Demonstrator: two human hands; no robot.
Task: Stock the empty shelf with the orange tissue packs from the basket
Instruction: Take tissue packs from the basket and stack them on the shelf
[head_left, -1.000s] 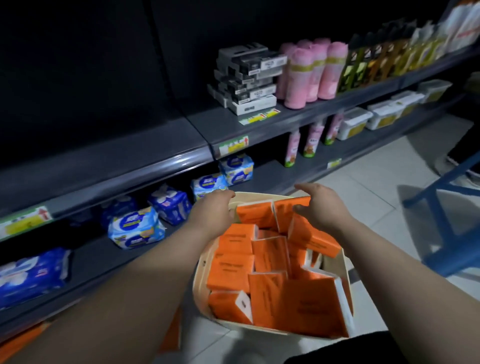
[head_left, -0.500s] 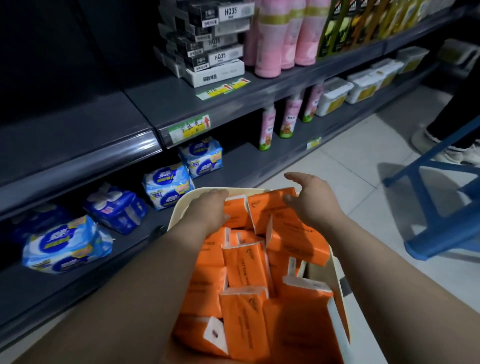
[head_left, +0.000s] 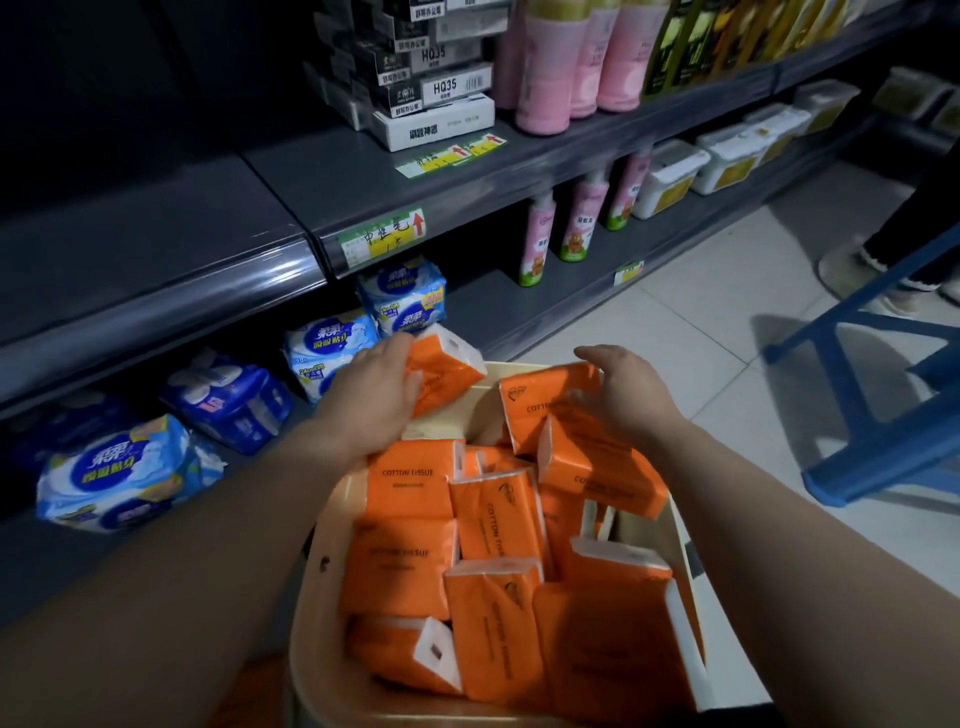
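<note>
Leaning loosely on one another, the orange tissue packs (head_left: 483, 525) filled the basket (head_left: 314, 597) nearest the onlooker; drawing one from the far end would probably tip its neighbours over the rim. Beyond them, the left hand (head_left: 374, 400) gripped a single pack (head_left: 447, 371) by one end, raised above the basket's far rim, and its soft wrapper seemed likely to slip from so partial a hold. The right hand (head_left: 628, 400) arched over another pack (head_left: 540, 410) atop the heap; whether it had closed could not be told. Farthest, up and leftward, the empty shelf (head_left: 130, 249) lay well apart from both hands, above the blue packs (head_left: 332, 348).
</note>
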